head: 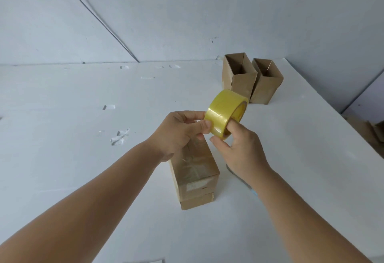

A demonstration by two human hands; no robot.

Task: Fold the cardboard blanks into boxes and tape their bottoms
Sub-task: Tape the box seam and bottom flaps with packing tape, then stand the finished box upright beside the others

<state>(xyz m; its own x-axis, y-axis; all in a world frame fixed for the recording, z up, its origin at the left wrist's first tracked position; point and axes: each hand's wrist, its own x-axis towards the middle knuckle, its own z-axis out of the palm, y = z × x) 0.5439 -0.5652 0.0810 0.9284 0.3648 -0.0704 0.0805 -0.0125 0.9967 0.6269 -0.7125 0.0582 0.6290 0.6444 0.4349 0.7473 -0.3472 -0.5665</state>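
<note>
A roll of yellow clear tape (224, 111) is held above the table in both hands. My right hand (239, 146) grips it with fingers through the core. My left hand (182, 131) pinches at the roll's outer face with thumb and fingertips. Below the hands a brown cardboard box (195, 175) stands upside down on the white table (83, 158), its upward bottom covered with shiny tape. Two more folded boxes (239, 75) (267, 82) stand open-topped at the back right.
Scraps of clear tape (119, 137) stick to the table at the left. A dark thin object (239, 176) lies partly hidden under my right forearm. Cardboard pieces (372, 131) lie beyond the table's right edge. A wall rises behind the table.
</note>
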